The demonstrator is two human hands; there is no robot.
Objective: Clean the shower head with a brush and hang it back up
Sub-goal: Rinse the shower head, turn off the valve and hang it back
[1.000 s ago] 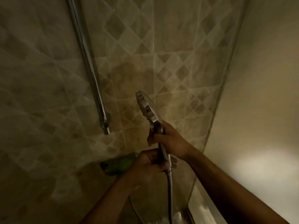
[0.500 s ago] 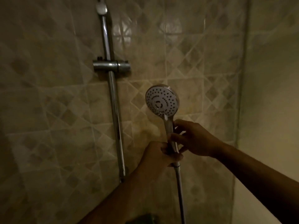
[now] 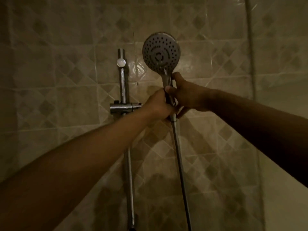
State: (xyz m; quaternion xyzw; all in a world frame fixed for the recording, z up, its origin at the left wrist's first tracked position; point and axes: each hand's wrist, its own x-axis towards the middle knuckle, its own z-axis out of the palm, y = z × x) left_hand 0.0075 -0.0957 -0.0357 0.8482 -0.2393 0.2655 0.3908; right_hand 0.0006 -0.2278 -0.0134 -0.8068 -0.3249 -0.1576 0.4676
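Tiled wall [image 3: 70,77] behind – dim light. Both hands, left hand [image 3: 158,105] and right hand [image 3: 186,95], grip the shower head [image 3: 161,51] handle, beside the metal rail [image 3: 123,84].

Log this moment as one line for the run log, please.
stage: rehanging | shower head: upright, face to camera, unhung | left hand + right hand: gripping handle | holder on rail: empty
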